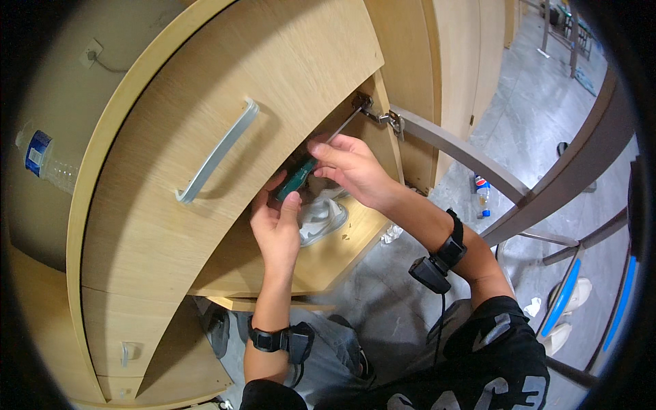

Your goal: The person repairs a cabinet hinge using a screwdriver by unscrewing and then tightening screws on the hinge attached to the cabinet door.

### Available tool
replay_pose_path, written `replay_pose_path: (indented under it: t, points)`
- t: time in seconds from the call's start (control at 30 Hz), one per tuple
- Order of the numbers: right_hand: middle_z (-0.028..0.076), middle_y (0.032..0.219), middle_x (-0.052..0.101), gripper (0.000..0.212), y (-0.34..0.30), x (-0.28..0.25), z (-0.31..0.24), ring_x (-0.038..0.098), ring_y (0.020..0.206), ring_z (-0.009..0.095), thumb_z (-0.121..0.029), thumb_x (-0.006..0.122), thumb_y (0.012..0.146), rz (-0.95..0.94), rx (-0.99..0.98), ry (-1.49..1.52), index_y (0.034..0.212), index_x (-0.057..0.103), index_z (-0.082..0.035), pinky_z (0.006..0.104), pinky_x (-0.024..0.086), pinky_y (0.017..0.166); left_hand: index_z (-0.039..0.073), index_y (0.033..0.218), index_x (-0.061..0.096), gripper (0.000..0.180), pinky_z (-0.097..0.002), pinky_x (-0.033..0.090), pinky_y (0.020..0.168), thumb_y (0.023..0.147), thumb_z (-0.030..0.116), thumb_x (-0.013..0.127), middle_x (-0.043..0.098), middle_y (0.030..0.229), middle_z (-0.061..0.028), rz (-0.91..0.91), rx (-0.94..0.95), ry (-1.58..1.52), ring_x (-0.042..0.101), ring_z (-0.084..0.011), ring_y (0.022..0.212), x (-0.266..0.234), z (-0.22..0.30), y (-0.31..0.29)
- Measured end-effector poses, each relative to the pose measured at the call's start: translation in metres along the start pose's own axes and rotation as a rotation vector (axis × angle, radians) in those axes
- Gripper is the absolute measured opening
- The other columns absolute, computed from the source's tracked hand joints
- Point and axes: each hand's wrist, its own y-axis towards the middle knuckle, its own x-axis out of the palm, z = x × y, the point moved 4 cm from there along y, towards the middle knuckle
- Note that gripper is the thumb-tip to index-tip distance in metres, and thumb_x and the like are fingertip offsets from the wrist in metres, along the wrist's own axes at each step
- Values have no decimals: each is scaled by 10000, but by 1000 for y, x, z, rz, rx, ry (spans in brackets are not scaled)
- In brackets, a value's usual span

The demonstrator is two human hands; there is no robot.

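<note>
A screwdriver with a green handle (298, 179) and a long thin metal shaft slants up and to the right inside a light wooden cabinet. My left hand (275, 225) grips the back end of the handle with thumb and fingers. Closed around the front of the screwdriver, where handle meets shaft, is my right hand (357, 171). The shaft's tip reaches a metal hinge (363, 102) on the inner side panel; whether it sits in a screw is too small to tell. A hinge arm (393, 121) sticks out at the panel's edge.
Below my hands, a grey-white shoe (321, 220) rests on the cabinet shelf (273, 270). A drawer front with a grey handle (219, 152) stands at left. Metal bars (465, 152) run along the right. A drink bottle (483, 195) and slippers (578, 295) are on the grey floor.
</note>
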Motion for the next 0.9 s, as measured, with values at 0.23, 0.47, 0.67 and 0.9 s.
replay_pose_path:
  t: [0.23,0.47,0.67,0.9]
  points:
    - [62,925,628,174,0,-4,-3,575,850,119,-84,632,827,17,-124,-117,980,583,-19,248,456,722,-29,1038,508,294,-222,374,518,926,243,508,556,720,-73,-151,-313,-447,474,-106,572,-3,-13,3]
    - [84,1032,614,225,-3,2,-6,574,952,155,-91,569,873,-3,-3,-31,1077,546,1,287,452,831,-15,1136,521,327,-221,425,742,819,-11,601,554,1064,-54,48,-11,-63,520,-102,813,1,0,3]
    - [59,958,623,188,-1,-8,-8,584,862,126,-89,618,838,24,-78,-109,1003,579,-8,260,470,743,-28,1061,544,240,-242,441,641,894,143,548,590,952,-87,60,-136,-352,539,-131,711,10,-10,4]
    - [67,953,622,207,0,-4,-10,596,873,149,-85,613,837,13,-131,-99,1022,569,-2,275,483,765,-37,963,552,319,-253,391,554,929,275,495,582,716,-81,-6,-367,-260,499,-138,592,-6,-25,10]
